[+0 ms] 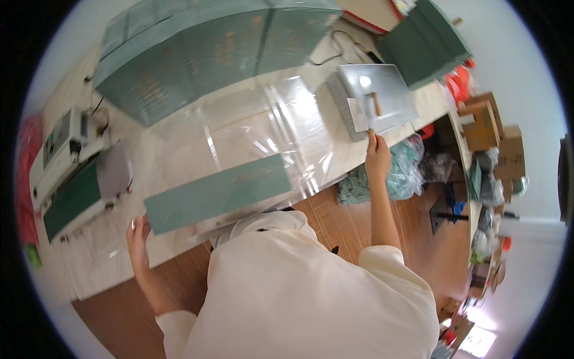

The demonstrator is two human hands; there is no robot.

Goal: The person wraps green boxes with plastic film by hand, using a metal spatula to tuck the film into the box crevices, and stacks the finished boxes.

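A long green panel (219,193) lies at a slant across clear plastic film (242,134) on the table before me. My left hand (138,233) is at the panel's left end, its fingers bent beside the corner; whether it grips the edge is not clear. On the right, my right hand (377,157) holds a flat-bladed scraper (357,114) by its wooden handle. The blade is over the near left edge of a grey box with a shiny flat top (390,83). A second wooden handle (376,104) rests on that top, its tool part hard to make out.
Large green boxes (215,58) in film line the table's back. A tabletop machine (67,170) with a green bed stands left. Another green stack (426,45) and a dark cable (341,49) are back right. Bagged green material (381,179) lies below the table; cartons (482,128) are beyond.
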